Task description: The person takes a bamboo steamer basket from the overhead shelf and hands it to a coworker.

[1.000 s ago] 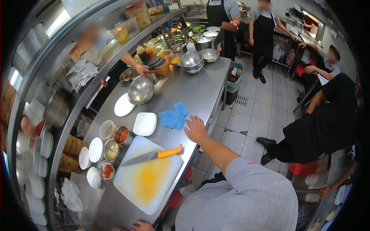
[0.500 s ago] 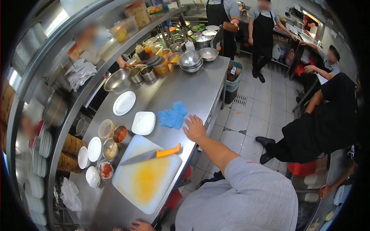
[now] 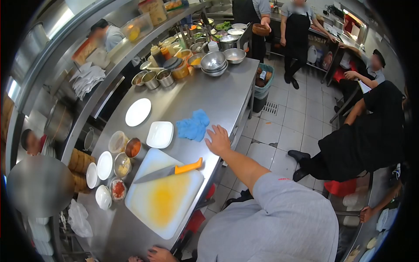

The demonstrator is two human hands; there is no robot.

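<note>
My right hand lies at the counter's edge, fingers spread and empty, beside a crumpled blue cloth. At the bottom edge my left hand rests on the counter, partly cut off, its visible fingers extended and nothing seen in them. Between the hands lies a white cutting board with a yellow stain. A knife with an orange handle rests across it, its blade pointing left. Beyond the board are a stack of square white dishes and a white oval plate.
Small bowls of chopped food and a steel cup stand left of the board. Nested steel bowls are at the far end. A metal shelf overhangs the left. Co-workers in black stand across the aisle.
The large steel bowl near the pots at the counter's far side is gone, along with the person's hand beside it. My view has shifted slightly; both my hands stay in place.
</note>
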